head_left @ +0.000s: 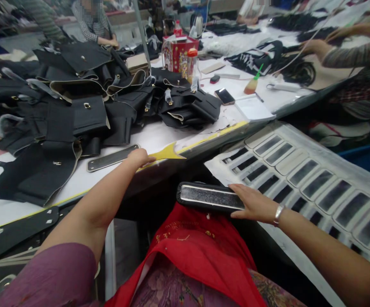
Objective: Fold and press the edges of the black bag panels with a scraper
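L hand (140, 158) grips yellow forked pc (168, 153); R hand (253, 204) grips blk oblong pc (208, 196).

Leather workshop, piled black bag pieces (88, 111)

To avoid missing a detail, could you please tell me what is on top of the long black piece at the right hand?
A mottled grey strip, edged in white, shows on the long black piece; the right hand hides its right end.
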{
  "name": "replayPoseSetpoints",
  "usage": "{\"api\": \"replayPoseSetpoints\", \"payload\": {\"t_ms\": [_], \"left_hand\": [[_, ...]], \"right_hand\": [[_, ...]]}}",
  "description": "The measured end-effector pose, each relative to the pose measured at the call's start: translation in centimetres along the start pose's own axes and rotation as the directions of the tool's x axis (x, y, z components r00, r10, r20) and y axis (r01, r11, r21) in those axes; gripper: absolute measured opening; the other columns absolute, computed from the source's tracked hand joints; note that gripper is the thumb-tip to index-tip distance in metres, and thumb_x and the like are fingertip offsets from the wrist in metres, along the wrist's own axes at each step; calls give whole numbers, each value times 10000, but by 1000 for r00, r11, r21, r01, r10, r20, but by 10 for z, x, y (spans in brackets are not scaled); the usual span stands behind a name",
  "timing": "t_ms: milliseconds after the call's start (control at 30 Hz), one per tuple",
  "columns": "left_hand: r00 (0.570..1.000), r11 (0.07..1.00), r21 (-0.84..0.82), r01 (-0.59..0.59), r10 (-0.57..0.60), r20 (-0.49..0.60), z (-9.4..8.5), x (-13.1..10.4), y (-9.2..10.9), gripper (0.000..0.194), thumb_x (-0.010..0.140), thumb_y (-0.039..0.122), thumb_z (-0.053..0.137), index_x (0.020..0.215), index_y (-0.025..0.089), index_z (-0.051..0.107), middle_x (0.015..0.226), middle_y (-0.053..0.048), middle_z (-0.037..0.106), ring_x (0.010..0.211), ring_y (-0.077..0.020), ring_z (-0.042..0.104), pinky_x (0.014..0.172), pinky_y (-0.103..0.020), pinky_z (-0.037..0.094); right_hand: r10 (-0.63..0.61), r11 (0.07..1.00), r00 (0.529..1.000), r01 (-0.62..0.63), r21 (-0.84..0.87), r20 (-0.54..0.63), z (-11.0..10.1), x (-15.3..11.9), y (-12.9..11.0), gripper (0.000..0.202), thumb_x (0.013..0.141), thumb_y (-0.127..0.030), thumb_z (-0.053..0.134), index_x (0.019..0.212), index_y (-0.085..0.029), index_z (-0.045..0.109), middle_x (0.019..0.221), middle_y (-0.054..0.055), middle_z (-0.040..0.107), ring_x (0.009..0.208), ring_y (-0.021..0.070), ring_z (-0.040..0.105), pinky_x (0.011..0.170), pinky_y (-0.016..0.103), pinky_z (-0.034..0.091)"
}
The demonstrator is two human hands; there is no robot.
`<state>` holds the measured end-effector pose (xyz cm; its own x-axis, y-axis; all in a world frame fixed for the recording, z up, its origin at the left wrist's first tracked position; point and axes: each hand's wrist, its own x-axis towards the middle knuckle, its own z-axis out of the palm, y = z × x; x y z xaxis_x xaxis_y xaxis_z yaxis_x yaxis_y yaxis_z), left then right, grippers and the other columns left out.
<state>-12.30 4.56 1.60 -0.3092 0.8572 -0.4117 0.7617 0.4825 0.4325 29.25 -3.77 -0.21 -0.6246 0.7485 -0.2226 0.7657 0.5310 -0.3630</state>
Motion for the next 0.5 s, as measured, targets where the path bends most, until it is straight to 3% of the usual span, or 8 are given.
{"api": "replayPoseSetpoints", "payload": {"t_ms": [67, 100, 133, 200, 233, 300, 367, 500], "left_hand": [[972, 934, 334, -127, 184, -147, 6, -14, 8, 569, 597, 562, 671, 890, 78, 614, 934, -201, 628, 938, -342, 571, 747, -374, 428], [940, 870, 429, -242, 319, -117, 14, -27, 11, 646, 608, 601, 638, 1005, 93, 590, 1062, -203, 598, 1021, -342, 538, 818, -389, 414], [895, 808, 441, -390, 445, -25, 25, -43, 14, 699, 630, 626, 601, 1108, 119, 548, 1154, -187, 562, 1078, -322, 512, 875, -384, 395], [740, 672, 314, -671, 629, 237, 53, -76, 16, 827, 606, 648, 609, 1248, 154, 448, 1269, -146, 498, 1160, -275, 464, 957, -336, 356], [686, 635, 260, -728, 662, 302, 68, -91, 16, 906, 577, 651, 631, 1286, 136, 403, 1296, -155, 472, 1177, -272, 451, 975, -329, 347], [680, 643, 226, -732, 675, 285, 94, -114, 14, 983, 570, 623, 658, 1332, 99, 325, 1332, -182, 423, 1207, -280, 422, 992, -338, 340], [719, 681, 232, -695, 661, 214, 111, -125, 11, 991, 577, 588, 677, 1334, 71, 302, 1328, -204, 416, 1207, -290, 420, 995, -355, 343], [717, 674, 248, -695, 672, 185, 119, -125, 10, 919, 584, 536, 701, 1297, 82, 344, 1273, -208, 462, 1167, -298, 456, 978, -379, 366]], "right_hand": [[9, 998, 1000, -10, -63, -3, 4, -17, 19, 860, 592, -465, 695, 1294, -65, 400, 1296, 215, 447, 1180, 315, 448, 997, 423, 367], [10, 997, 1000, -11, -80, -12, 5, -23, 25, 861, 594, -469, 693, 1293, -63, 397, 1295, 218, 447, 1179, 315, 450, 994, 421, 372], [11, 996, 1000, -13, -92, -24, 6, -26, 29, 855, 596, -472, 692, 1289, -65, 399, 1292, 218, 451, 1175, 317, 455, 987, 421, 380], [11, 994, 999, -17, -106, -49, 7, -29, 33, 832, 596, -480, 688, 1275, -84, 414, 1277, 208, 470, 1144, 320, 483, 957, 423, 408], [12, 994, 998, -18, -110, -59, 7, -29, 33, 817, 598, -485, 682, 1268, -97, 423, 1268, 201, 481, 1121, 321, 502, 936, 424, 425], [18, 992, 997, -27, -120, -70, 7, -29, 32, 783, 602, -495, 668, 1251, -120, 443, 1248, 189, 502, 1066, 324, 540, 885, 428, 456], [18, 991, 998, -26, -129, -63, 6, -28, 30, 747, 606, -495, 656, 1230, -131, 466, 1219, 182, 525, 1023, 324, 564, 852, 429, 470], [12, 989, 999, -19, -149, -50, 5, -28, 26, 713, 612, -471, 648, 1206, -110, 488, 1170, 187, 551, 1002, 322, 572, 843, 417, 468]]}}
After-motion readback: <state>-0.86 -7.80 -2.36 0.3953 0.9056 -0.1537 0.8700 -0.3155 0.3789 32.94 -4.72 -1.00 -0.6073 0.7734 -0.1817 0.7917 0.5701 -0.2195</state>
